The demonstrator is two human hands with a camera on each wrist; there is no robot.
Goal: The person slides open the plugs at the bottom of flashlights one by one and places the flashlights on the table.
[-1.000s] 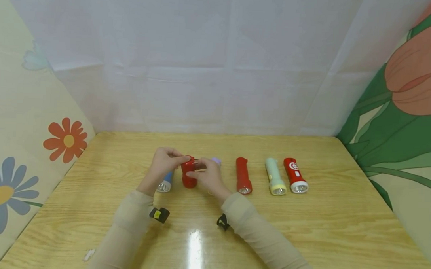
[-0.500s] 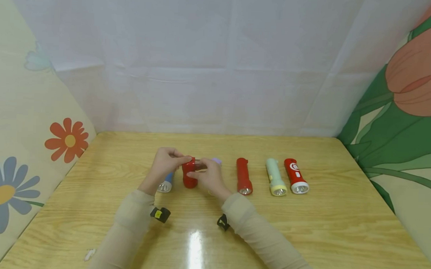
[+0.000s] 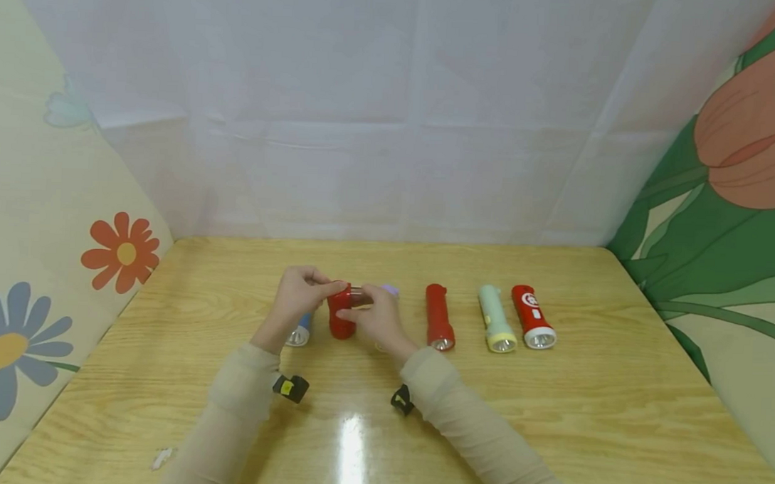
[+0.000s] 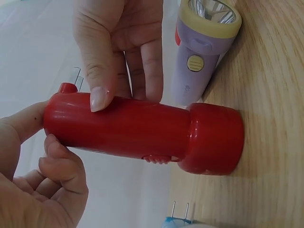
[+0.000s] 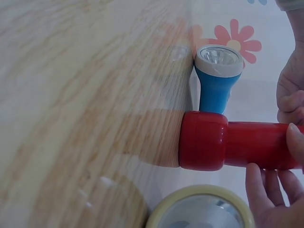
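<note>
A red flashlight (image 3: 341,319) stands on its lamp head on the wooden table, its tail up. Metal prongs (image 4: 77,78) stick out near the tail. My left hand (image 3: 296,296) holds the tail end, one finger lying across it and others curled below in the left wrist view. From the right, my right hand (image 3: 378,316) grips the body, its thumb (image 4: 99,92) on the near side. Left of it lies a blue flashlight (image 5: 216,90) with a white head, partly covered by my left hand. Behind my right hand is a purple flashlight (image 4: 185,78) with a yellow rim.
To the right lie another red flashlight (image 3: 438,315), a mint green one (image 3: 493,313) with a yellow rim, and a red one with a white head (image 3: 531,311). A small white mark (image 3: 161,458) shows at the table's front left. White cloth (image 3: 404,129) hangs behind the table.
Both hands keep their hold on the red flashlight and barely move. The whole head view has shifted very slightly; the other flashlights stay in place.
</note>
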